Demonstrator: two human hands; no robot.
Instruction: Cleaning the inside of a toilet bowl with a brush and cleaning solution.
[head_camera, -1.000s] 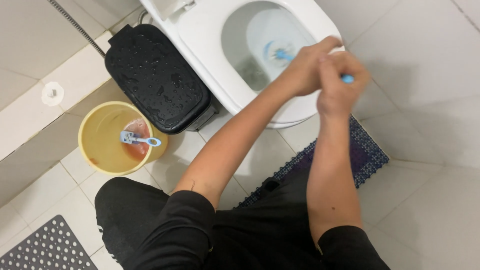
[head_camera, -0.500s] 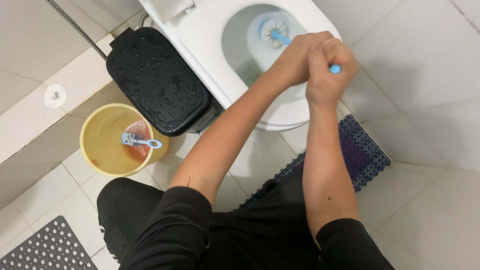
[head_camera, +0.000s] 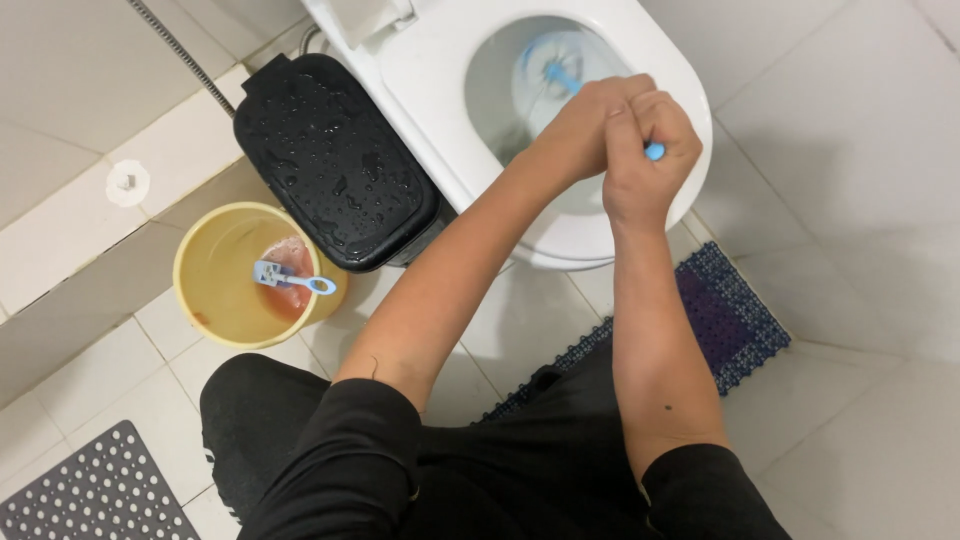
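Both hands are wrapped round the blue handle of a toilet brush (head_camera: 560, 75), one stacked close against the other. The left hand (head_camera: 580, 125) grips lower down, nearer the bristles, and the right hand (head_camera: 650, 150) is clenched over the top end, where a bit of blue handle pokes out past the knuckles. A double grip like that looks meant for pressing hard. The brush head sits down inside the toilet bowl (head_camera: 660, 60), against the far inner wall, blurred enough that its bristles can't be made out.

Left of the toilet stands a black bin (head_camera: 330, 160), its shut lid beaded with water drops. Just beside it is a yellow bucket (head_camera: 200, 290) with a small blue-handled scrubber (head_camera: 290, 280) lying in it. A dark blue mat (head_camera: 730, 310) lies on the tiled floor (head_camera: 860, 200) before the bowl.
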